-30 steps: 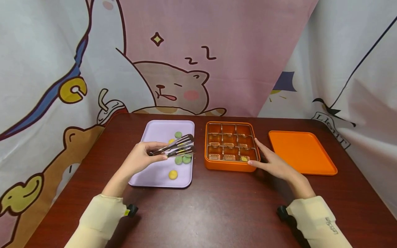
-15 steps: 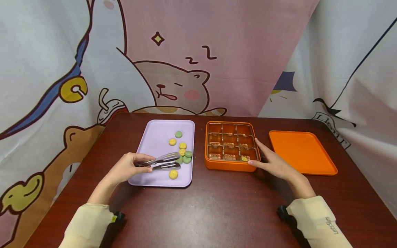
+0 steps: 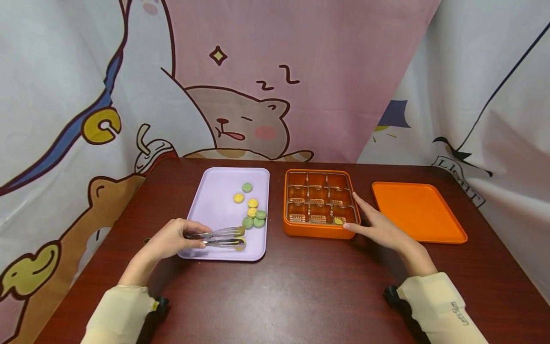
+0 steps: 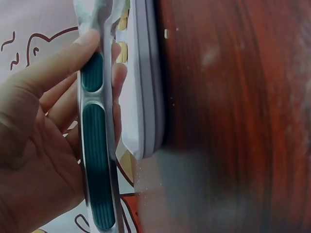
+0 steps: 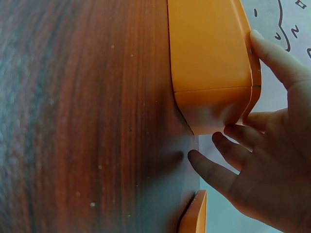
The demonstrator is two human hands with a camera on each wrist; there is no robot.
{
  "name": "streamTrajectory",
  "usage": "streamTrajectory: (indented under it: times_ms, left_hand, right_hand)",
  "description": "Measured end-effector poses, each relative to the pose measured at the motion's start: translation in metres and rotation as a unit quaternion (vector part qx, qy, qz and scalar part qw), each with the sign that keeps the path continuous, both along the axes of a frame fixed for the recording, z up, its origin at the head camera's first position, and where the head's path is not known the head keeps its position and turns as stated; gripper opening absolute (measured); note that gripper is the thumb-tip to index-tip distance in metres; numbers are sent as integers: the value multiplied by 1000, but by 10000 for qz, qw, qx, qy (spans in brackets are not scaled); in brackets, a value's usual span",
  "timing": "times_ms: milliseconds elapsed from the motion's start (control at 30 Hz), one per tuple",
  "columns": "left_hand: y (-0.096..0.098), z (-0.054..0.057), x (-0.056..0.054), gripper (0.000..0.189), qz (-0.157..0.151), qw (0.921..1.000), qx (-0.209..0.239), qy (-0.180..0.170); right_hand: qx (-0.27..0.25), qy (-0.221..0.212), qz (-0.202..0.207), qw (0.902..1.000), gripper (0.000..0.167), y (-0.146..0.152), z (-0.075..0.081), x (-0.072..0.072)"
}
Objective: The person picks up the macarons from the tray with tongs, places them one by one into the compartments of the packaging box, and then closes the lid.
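My left hand [image 3: 169,239] holds a pair of metal tongs [image 4: 98,160] with dark green grip inlays, fingers on one side and thumb on the other. The spread tong ends reach over a yellow cookie [image 3: 242,245] near the front of the lilac tray [image 3: 215,191], partly hiding it. Whether they touch it I cannot tell. My right hand [image 3: 378,228] rests against the right front corner of the orange box [image 3: 318,231], its thumb on the rim and fingers extended along the side. A clear divider [image 3: 318,193] fills the box; a small yellow piece [image 3: 338,220] lies in its front right compartment.
Several green cookies [image 3: 248,222] and yellow cookies [image 3: 238,198] lie on the tray's right half. An orange lid or flat tray [image 3: 417,210] lies right of the box. A printed cloth [image 3: 326,86] hangs behind the table [image 3: 292,291].
My left hand has drawn the tongs back and toward me, from above the middle group of cookies to the front yellow one. My right hand and the box have stayed put.
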State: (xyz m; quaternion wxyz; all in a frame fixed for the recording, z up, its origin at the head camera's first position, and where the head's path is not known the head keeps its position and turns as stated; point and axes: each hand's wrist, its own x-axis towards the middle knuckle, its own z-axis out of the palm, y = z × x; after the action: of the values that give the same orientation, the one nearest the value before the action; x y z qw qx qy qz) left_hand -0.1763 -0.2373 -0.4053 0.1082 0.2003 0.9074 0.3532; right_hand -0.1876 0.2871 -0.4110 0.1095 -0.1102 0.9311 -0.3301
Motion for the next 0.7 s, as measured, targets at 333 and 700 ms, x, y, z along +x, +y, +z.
streamTrajectory:
  times_ms: [333, 700]
  left_hand:
    - [-1, -4, -2, 20, -64, 9997, -225, 123]
    - [-1, -4, -5, 15, -22, 9995, -201, 254]
  right_hand:
    - [-36, 48, 26, 10000, 99, 0, -1, -1]
    - [-22, 46, -5, 10000, 99, 0, -1, 0]
